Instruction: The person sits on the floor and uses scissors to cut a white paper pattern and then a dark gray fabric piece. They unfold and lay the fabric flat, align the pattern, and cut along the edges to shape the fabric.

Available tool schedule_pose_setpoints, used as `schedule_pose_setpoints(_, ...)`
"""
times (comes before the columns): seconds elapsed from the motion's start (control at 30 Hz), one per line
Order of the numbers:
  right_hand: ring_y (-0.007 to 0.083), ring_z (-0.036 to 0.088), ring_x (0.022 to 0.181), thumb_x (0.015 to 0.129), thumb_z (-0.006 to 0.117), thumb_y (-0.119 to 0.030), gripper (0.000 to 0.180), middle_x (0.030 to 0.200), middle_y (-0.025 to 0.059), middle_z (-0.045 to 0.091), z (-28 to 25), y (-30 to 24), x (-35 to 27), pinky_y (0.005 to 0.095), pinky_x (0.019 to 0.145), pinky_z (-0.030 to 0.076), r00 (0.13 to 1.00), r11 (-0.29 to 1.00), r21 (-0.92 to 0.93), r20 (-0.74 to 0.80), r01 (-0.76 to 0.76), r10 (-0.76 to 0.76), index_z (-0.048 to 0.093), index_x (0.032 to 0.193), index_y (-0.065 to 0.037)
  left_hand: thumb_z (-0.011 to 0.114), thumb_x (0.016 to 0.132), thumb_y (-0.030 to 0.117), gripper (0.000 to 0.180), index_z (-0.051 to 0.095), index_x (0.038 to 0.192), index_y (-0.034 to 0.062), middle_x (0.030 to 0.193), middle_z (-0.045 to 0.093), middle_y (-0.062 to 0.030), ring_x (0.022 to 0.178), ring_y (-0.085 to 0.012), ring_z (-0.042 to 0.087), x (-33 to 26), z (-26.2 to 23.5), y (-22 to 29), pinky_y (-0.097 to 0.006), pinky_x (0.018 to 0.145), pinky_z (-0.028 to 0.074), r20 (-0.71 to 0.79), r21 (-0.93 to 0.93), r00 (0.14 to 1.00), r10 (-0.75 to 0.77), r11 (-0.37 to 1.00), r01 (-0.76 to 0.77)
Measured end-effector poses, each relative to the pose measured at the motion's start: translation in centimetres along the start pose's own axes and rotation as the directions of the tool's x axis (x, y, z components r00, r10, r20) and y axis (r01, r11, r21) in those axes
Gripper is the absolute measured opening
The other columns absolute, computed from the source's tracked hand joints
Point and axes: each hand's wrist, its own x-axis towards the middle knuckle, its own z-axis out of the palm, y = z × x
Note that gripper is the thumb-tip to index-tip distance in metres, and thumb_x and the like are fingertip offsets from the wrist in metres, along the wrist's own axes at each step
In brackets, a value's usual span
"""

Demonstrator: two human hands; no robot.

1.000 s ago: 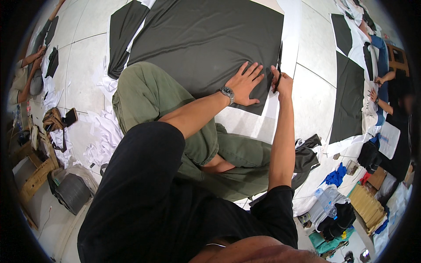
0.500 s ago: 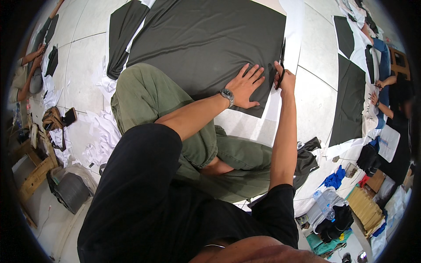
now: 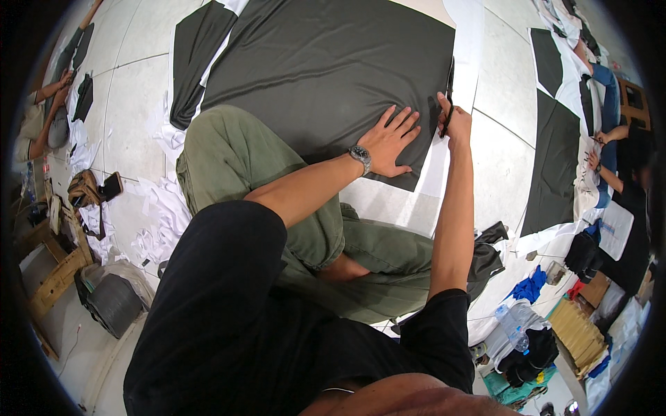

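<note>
A wide dark grey cloth (image 3: pixel 319 83) lies spread on the floor in front of me, over a white layer (image 3: pixel 467 59) that shows past its right edge. My left hand (image 3: pixel 390 142) rests flat on the cloth near its closest corner, fingers spread, a metal watch (image 3: pixel 360 155) on the wrist. At the right edge of the cloth, my right hand (image 3: pixel 458 126) is closed round the handles of black scissors (image 3: pixel 451 90). Their blades point away from me along that edge. The blades' tips are hard to make out against the dark cloth.
Another dark piece (image 3: pixel 196 59) lies on white cloth at the left. White scraps (image 3: pixel 163 215), a brown bag (image 3: pixel 83 187) and a phone (image 3: pixel 111 185) are left of my knee. At right, a co-worker's hands (image 3: pixel 602 149) are beside more dark cloth (image 3: pixel 555 166).
The view has shifted slightly. My right hand and the scissors have moved a little at the cloth's edge, and the blades look narrower. My left hand stays flat in place.
</note>
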Motion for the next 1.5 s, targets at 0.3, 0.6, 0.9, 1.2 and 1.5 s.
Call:
schedule_pose_setpoints(0.3,0.0110,0.049,0.043,0.081,0.084,-0.042,0.045,0.057,0.0016,0.053,0.3,0.2,1.1,0.0270,0.039,0.037,0.999,0.999,-0.024,-0.016,0.043,-0.044,0.055,0.071,-0.009,0.061,0.084,0.063,0.093,0.038,0.153,0.0041,0.164,0.023,-0.0197,0.154,-0.0352,0.014,0.1,0.1,-0.1,-0.055,0.124,0.008,0.024,0.022,1.000,0.001,1.000,-0.001)
schedule_pose_setpoints(0.6,0.0109,0.049,0.043,0.080,0.085,-0.041,0.045,0.057,0.0018,0.054,0.6,-1.8,1.9,0.0265,0.039,0.036,1.000,0.999,0.039,-0.025,0.014,-0.013,0.055,0.069,-0.009,0.060,0.084,0.063,0.093,0.038,0.153,0.0044,0.164,0.023,-0.0191,0.154,-0.0349,0.013,0.1,0.2,0.0,-0.055,0.124,0.008,0.022,0.014,1.000,-0.001,1.000,0.001)
schedule_pose_setpoints(0.9,0.0111,0.049,0.043,0.080,0.085,-0.040,0.045,0.054,0.0017,0.053,0.4,-1.6,2.6,0.0272,0.039,0.036,0.999,0.999,-0.016,-0.017,0.044,-0.045,0.056,0.067,-0.008,0.061,0.084,0.064,0.093,0.039,0.152,0.0050,0.164,0.022,-0.0188,0.154,-0.0342,0.013,0.1,0.1,-0.1,-0.055,0.124,0.008,0.023,0.004,1.000,-0.003,1.000,0.003)
schedule_pose_setpoints(1.2,0.0124,0.050,0.044,0.080,0.085,-0.040,0.044,0.058,0.0029,0.055,0.6,-2.1,4.2,0.0282,0.041,0.037,0.999,0.999,0.011,-0.013,0.042,-0.042,0.058,0.069,-0.006,0.060,0.084,0.064,0.092,0.039,0.152,0.0048,0.164,0.023,-0.0188,0.154,-0.0342,0.013,0.2,0.2,-0.1,-0.055,0.124,0.007,0.026,-0.006,1.000,-0.003,1.000,0.003)
schedule_pose_setpoints(1.5,0.0139,0.051,0.046,0.079,0.085,-0.039,0.045,0.059,0.0050,0.055,0.6,-2.6,4.6,0.0298,0.043,0.038,1.000,1.000,0.024,-0.017,0.015,-0.014,0.060,0.070,-0.003,0.062,0.083,0.062,0.093,0.039,0.152,0.0040,0.164,0.023,-0.0192,0.154,-0.0347,0.013,0.2,0.1,-0.1,-0.055,0.124,0.008,0.014,-0.006,1.000,-0.001,1.000,0.001)
